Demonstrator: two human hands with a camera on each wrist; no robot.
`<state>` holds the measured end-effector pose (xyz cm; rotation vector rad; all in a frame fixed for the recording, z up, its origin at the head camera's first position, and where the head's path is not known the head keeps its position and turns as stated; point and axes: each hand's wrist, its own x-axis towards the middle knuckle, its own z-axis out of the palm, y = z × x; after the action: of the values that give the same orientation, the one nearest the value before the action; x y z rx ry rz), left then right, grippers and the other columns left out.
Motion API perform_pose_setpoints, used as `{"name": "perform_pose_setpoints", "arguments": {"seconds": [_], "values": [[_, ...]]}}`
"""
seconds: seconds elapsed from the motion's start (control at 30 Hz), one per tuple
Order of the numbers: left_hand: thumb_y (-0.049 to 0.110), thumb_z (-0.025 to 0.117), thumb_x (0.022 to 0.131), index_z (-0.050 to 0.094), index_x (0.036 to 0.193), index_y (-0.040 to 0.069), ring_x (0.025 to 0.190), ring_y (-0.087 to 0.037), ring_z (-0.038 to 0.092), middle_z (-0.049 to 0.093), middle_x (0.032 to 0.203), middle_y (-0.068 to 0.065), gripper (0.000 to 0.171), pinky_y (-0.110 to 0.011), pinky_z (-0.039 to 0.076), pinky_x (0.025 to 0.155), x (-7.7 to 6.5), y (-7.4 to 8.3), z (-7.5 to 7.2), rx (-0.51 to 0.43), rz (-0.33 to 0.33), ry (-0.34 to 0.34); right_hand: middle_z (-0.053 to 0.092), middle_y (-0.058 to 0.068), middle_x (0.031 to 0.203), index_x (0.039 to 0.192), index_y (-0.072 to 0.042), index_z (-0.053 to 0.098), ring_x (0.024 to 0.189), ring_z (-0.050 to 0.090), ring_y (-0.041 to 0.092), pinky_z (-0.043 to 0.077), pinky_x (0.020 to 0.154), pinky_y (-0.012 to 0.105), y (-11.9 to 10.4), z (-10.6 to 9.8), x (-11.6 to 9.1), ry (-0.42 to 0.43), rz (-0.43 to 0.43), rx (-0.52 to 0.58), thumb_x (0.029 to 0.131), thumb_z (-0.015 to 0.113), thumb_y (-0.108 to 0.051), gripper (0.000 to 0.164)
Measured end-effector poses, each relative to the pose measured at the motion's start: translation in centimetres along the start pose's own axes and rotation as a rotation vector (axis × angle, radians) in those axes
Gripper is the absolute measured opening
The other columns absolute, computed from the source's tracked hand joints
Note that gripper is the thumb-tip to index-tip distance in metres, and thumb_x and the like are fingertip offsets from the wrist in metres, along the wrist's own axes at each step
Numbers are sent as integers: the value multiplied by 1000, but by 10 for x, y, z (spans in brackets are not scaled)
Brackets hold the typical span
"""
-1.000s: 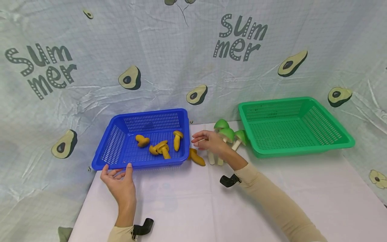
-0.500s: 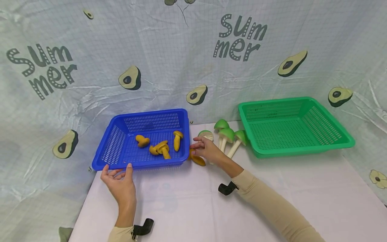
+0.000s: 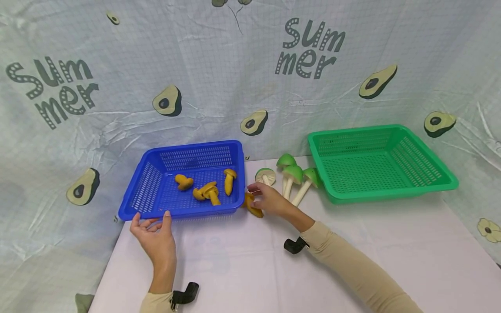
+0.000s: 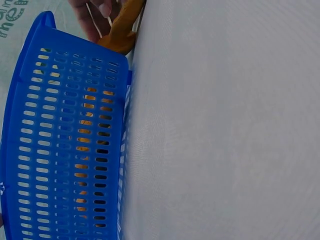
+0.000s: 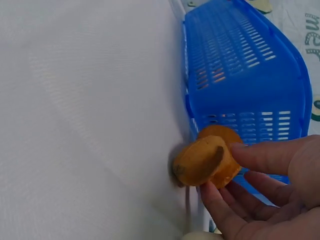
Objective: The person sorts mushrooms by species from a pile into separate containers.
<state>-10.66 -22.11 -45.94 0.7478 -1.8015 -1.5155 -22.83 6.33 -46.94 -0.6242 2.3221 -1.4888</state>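
Note:
A blue plastic basket [image 3: 184, 214] stands at the left with several yellow-brown toy mushrooms [image 3: 211, 192] inside. My left hand [image 3: 154, 239] holds its front rim, with thumb and fingertips at the edge. Just outside the basket's right end, my right hand [image 3: 272, 201] pinches another yellow-brown mushroom [image 5: 200, 162] between thumb and fingers. That mushroom is close to the table, its stem end toward the camera in the right wrist view. Beyond the right hand lie several green-capped mushrooms [image 3: 293, 174] with white stems; the hand partly covers one.
At the right stands a green plastic basket [image 3: 395, 193] with nothing in it. A white cloth covers the table [image 3: 250, 269]. Behind hangs a pale curtain [image 3: 219, 56] printed with avocados and lettering, close behind both baskets.
My right hand has come down and toward me onto the yellow-brown mushroom outside the blue basket, which has shifted slightly. One green-capped mushroom is uncovered. The left hand stays put.

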Motion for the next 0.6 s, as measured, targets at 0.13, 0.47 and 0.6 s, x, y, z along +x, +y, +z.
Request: {"name": "perform_pose_setpoints", "arguments": {"seconds": [0.13, 0.47, 0.6], "values": [[23, 72, 95, 25, 153, 16, 88, -8, 50, 43, 108, 7, 75, -12, 43, 69, 1, 0, 0, -3, 2, -1, 59, 22, 137, 136, 8, 54, 127, 58, 36, 48, 107, 43, 1, 4, 0, 5, -6, -75, 90, 69, 6, 49], [22, 73, 95, 26, 153, 15, 88, -9, 50, 43, 108, 7, 75, -12, 43, 68, 1, 0, 0, -15, 2, 0, 66, 13, 114, 133, 5, 57, 97, 65, 21, 56, 80, 29, -2, 9, -3, -36, 75, -142, 90, 76, -5, 48], [20, 72, 95, 25, 153, 14, 88, -9, 49, 43, 108, 6, 75, -11, 43, 68, 2, -1, 0, -29, 1, -6, 65, 12, 108, 133, 5, 56, 84, 63, 16, 56, 70, 26, -2, 10, -5, -55, 108, -133, 90, 77, -9, 50]]}}
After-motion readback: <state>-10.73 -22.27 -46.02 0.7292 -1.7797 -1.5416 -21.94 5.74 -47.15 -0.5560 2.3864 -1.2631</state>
